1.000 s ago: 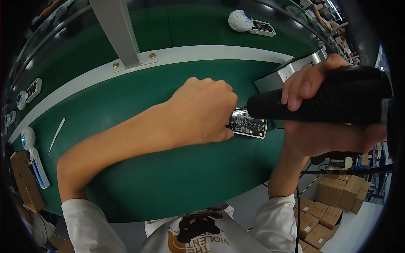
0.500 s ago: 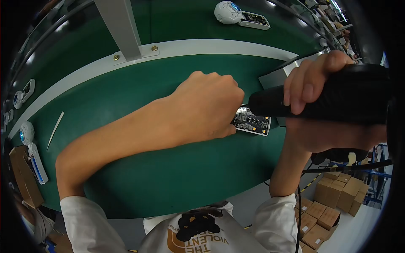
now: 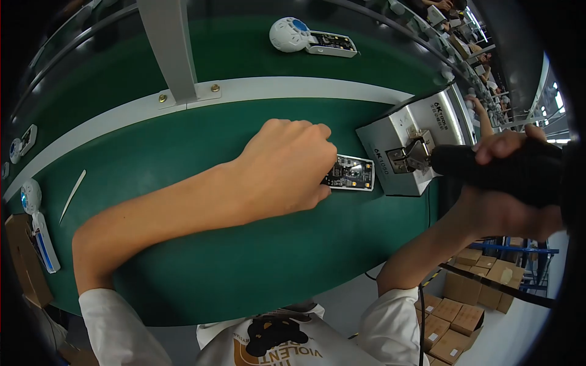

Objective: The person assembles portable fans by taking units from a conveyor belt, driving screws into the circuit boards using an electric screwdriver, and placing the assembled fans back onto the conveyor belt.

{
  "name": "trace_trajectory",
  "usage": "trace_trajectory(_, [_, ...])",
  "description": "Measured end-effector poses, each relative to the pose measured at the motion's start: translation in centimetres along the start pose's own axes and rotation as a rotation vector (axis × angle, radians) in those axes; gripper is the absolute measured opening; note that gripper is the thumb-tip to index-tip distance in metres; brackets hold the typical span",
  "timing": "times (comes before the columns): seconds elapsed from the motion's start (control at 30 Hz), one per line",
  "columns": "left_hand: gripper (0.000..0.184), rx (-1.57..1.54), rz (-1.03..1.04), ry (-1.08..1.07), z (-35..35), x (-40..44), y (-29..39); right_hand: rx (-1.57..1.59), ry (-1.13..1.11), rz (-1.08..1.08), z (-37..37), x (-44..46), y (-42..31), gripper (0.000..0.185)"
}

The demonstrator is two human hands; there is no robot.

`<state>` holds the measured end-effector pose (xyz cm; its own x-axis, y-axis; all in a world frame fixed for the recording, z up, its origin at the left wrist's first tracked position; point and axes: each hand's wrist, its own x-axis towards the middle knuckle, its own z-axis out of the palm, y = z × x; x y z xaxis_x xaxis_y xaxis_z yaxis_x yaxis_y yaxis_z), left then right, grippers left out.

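Observation:
My left hand (image 3: 287, 168) is closed around the near end of a white housing with a black circuit board (image 3: 353, 174), pressed to the green table. Its far half, with small lit or shiny components, shows past my knuckles; the rest is hidden under the hand. My right hand (image 3: 510, 183) grips a black electric screwdriver (image 3: 470, 165), held almost level in view. The screwdriver's front end is at the metal pick-up point of a silver screw feeder (image 3: 421, 146) marked 6K1050. Whether a screw sits on its tip cannot be seen.
Beyond the white rail (image 3: 268, 88), a white round-headed device (image 3: 290, 35) with an exposed board lies on a green belt. A similar device (image 3: 46, 244), a thin white stick (image 3: 73, 195) and a cardboard box (image 3: 24, 262) are at left. Cartons (image 3: 455, 323) stand on the floor.
My right hand has carried the screwdriver away from the circuit board, right to the screw feeder. My left hand still holds the board. The view has shifted, and the belt device has moved left.

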<state>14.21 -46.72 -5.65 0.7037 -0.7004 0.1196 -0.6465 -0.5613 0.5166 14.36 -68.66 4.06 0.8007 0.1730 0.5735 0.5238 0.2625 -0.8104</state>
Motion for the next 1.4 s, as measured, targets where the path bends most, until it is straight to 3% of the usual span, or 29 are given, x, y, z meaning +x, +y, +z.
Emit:
trace_trajectory(0.13, [0.027, 0.053, 0.085, 0.179, 0.5, 0.2, -1.0, -0.012, -0.01, 0.005, -0.2, 1.0, 1.1, 0.109])
trace_trajectory(0.23, [0.023, -0.086, -0.057, 0.007, 0.3, 1.9, -1.4, -0.002, -0.012, 0.026, -1.9, 0.9, 0.9, 0.109])
trace_trajectory(0.3, [0.022, -0.075, 0.01, 0.073, -1.0, -4.1, -1.5, -0.029, -0.009, 0.028, 5.9, -1.6, -0.5, 0.108])
trace_trajectory(0.5, [0.017, -0.038, 0.045, 0.126, -0.4, -3.7, -1.6, -0.022, 0.018, 0.066, 9.9, -3.7, 1.9, 0.107])
trace_trajectory(1.17, [0.013, -0.044, 0.059, 0.144, -0.5, -3.6, -1.5, -0.022, -0.011, 0.051, 9.2, -4.0, 2.5, 0.104])
trace_trajectory(1.27, [0.011, -0.04, 0.06, 0.121, -1.3, -3.6, -1.1, -0.016, -0.02, 0.028, 8.7, -3.7, 2.0, 0.104])
trace_trajectory(1.33, [0.024, 0.064, -0.084, -0.188, -3.5, -3.6, -0.3, -0.017, -0.02, 0.005, 6.9, -3.7, 1.0, 0.103])
trace_trajectory(1.4, [0.025, 0.102, -0.101, -0.231, -5.1, -4.3, -0.4, -0.033, -0.026, -0.001, 2.1, -3.5, -1.8, 0.103])
